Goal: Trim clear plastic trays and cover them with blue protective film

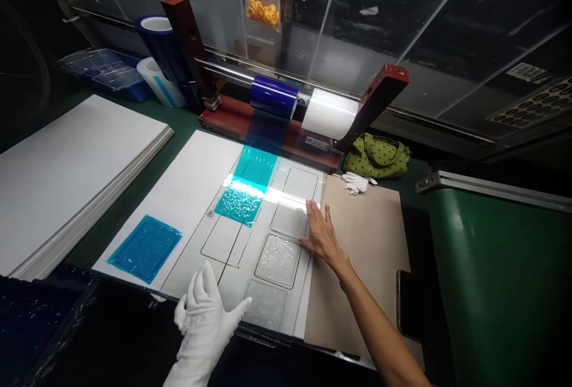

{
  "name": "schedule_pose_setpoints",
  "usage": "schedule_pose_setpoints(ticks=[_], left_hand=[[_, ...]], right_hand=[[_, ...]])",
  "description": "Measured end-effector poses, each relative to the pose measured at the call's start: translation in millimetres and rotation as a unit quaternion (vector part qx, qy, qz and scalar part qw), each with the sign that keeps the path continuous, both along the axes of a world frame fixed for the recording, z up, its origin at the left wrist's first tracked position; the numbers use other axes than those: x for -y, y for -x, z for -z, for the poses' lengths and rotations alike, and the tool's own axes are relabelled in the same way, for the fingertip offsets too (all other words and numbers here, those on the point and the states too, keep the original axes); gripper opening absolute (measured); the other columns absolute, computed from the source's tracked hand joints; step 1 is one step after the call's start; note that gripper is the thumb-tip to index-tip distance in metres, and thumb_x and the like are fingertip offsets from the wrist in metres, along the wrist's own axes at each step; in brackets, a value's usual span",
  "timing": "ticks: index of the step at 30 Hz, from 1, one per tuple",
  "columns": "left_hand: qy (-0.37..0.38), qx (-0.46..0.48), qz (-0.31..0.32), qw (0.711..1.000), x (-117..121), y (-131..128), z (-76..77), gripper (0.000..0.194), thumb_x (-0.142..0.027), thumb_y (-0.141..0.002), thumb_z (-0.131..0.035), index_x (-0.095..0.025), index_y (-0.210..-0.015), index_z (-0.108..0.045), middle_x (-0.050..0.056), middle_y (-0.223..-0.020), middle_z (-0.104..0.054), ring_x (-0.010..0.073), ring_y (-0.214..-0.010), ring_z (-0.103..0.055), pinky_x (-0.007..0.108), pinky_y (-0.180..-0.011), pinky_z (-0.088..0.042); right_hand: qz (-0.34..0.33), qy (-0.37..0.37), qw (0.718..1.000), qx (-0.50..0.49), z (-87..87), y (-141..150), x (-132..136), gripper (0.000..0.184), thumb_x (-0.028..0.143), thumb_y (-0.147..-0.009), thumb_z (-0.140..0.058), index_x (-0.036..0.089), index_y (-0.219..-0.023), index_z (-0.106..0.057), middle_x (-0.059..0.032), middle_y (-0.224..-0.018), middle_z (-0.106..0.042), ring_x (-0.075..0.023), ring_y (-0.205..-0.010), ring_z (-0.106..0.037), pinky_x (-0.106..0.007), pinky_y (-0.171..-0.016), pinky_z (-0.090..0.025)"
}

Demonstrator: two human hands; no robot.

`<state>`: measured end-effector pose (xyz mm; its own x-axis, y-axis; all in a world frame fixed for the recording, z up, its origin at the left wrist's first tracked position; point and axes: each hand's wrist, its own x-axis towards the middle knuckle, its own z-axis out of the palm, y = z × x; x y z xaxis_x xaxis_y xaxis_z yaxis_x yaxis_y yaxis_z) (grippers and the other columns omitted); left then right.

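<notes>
My left hand (206,306), in a white glove, is at the front edge of a clear sheet (187,271) marked with dark rounded outlines. Its fingers are apart, and nothing shows in them. Bare, my right hand (320,233) spreads its fingers over the sheet's right side, beside a clear bubbled panel (277,260). Whether its fingertips touch the sheet, I cannot tell. Blue film (257,164) runs down from a blue roll (274,96) onto the sheet and ends in a bubbled patch. A separate blue film piece (145,248) lies on white board at the left.
A dark red wooden stand (232,118) holds the blue roll and a white roll (330,113). White sheets (75,167) are stacked at left. Brown board (357,262), a phone (407,303), a white glove (356,183), a green dotted cloth (376,156) and a green belt (496,280) are at right.
</notes>
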<state>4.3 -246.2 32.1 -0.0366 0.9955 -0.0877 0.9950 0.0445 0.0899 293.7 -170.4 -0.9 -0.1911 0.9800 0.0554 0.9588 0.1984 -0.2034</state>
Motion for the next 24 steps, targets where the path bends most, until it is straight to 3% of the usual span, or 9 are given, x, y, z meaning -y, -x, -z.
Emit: schedule_pose_setpoints(ticks=[5, 10, 13, 16, 18, 20, 24], left_hand=[[0.019, 0.006, 0.007, 1.0, -3, -3, 8.1, 0.109, -0.061, -0.064, -0.055, 0.001, -0.143, -0.012, 0.028, -0.137, -0.037, 0.0357, -0.127, -0.033, 0.051, -0.1, -0.027], [0.076, 0.058, -0.031, 0.995, -35, -9, -4.8, 0.11, -0.061, -0.064, -0.057, -0.002, -0.144, -0.011, 0.027, -0.14, -0.032, 0.0382, -0.129, -0.032, 0.055, -0.099, -0.029], [0.083, 0.16, -0.068, 0.981, -87, -9, -14.2, 0.097, -0.062, -0.071, -0.054, -0.012, -0.145, -0.017, 0.023, -0.139, -0.033, 0.0374, -0.126, -0.037, 0.053, -0.097, -0.035], [0.057, 0.318, -0.058, 0.945, -158, -10, -11.6, 0.073, -0.054, -0.08, -0.051, -0.017, -0.14, -0.033, 0.015, -0.128, -0.047, 0.0263, -0.115, -0.05, 0.041, -0.095, -0.042], [0.049, 0.331, -0.061, 0.94, -207, -12, -2.7, 0.058, -0.049, -0.085, -0.047, -0.014, -0.132, -0.044, 0.013, -0.121, -0.053, 0.02, -0.105, -0.056, 0.033, -0.092, -0.044], [0.052, 0.323, -0.065, 0.943, -249, -15, 8.7, 0.047, -0.044, -0.087, -0.049, -0.013, -0.122, -0.052, 0.012, -0.115, -0.057, 0.0185, -0.1, -0.057, 0.034, -0.09, -0.045], [0.069, 0.294, -0.067, 0.951, -298, -20, 26.4, 0.032, -0.036, -0.085, -0.058, -0.015, -0.11, -0.057, 0.008, -0.114, -0.058, 0.0212, -0.1, -0.057, 0.044, -0.088, -0.047]], right_hand=[[-0.007, 0.012, 1.0, -0.001, 3.9, -2, -3, 0.107, 0.037, -0.077, -0.064, 0.007, -0.146, 0.014, -0.0214, -0.15, -0.025, -0.0289, -0.142, -0.012, -0.056, -0.113, -0.003], [0.012, 0.004, 1.0, -0.022, 1.0, -7, 0, 0.108, 0.049, -0.078, -0.06, 0.007, -0.146, 0.013, -0.0226, -0.151, -0.017, -0.0316, -0.142, -0.01, -0.061, -0.11, 0.0], [0.043, -0.022, 0.998, -0.049, -0.7, -7, 7, 0.105, 0.053, -0.08, -0.056, 0.008, -0.146, 0.012, -0.0224, -0.151, -0.018, -0.032, -0.141, -0.011, -0.062, -0.11, -0.002], [0.075, -0.043, 0.993, -0.085, -0.7, -3, 18, 0.098, 0.052, -0.083, -0.054, 0.009, -0.147, 0.008, -0.0216, -0.15, -0.022, -0.0318, -0.141, -0.015, -0.062, -0.111, -0.006], [0.092, -0.053, 0.988, -0.112, 0.3, 3, 28, 0.093, 0.049, -0.085, -0.052, 0.01, -0.148, 0.005, -0.0212, -0.15, -0.023, -0.0315, -0.14, -0.019, -0.062, -0.111, -0.01], [0.108, -0.058, 0.982, -0.14, 1.8, 10, 37, 0.091, 0.047, -0.086, -0.052, 0.011, -0.148, 0.003, -0.0206, -0.15, -0.024, -0.0315, -0.139, -0.021, -0.062, -0.11, -0.014], [0.145, -0.054, 0.972, -0.179, 6.4, 21, 56, 0.09, 0.046, -0.085, -0.055, 0.013, -0.148, 0.001, -0.0187, -0.15, -0.025, -0.0321, -0.138, -0.023, -0.061, -0.109, -0.02]])
